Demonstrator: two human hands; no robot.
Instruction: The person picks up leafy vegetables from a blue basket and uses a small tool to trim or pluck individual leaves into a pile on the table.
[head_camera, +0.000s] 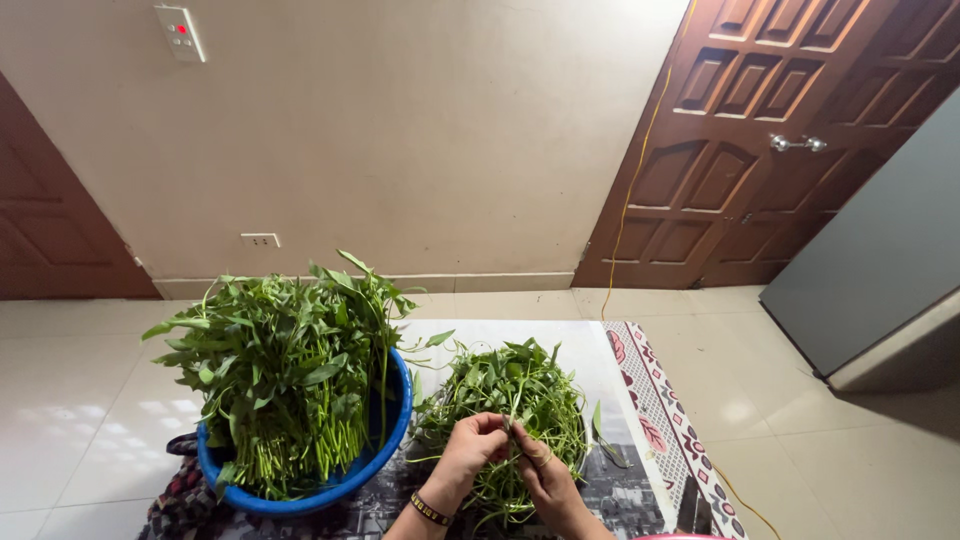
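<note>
Green thin leafy stem (513, 415) stands upright, pinched between left hand (472, 450) and right hand (538, 470), loose green heap (520, 385) just beyond both.

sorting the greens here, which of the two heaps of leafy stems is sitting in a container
The tall bunch of greens on the left stands stems-down in the blue basin. The other pile lies loose on the mat, under both hands.

Bright even light, window glare on floor tiles (60, 415), wide-angle edge distortion.
</note>
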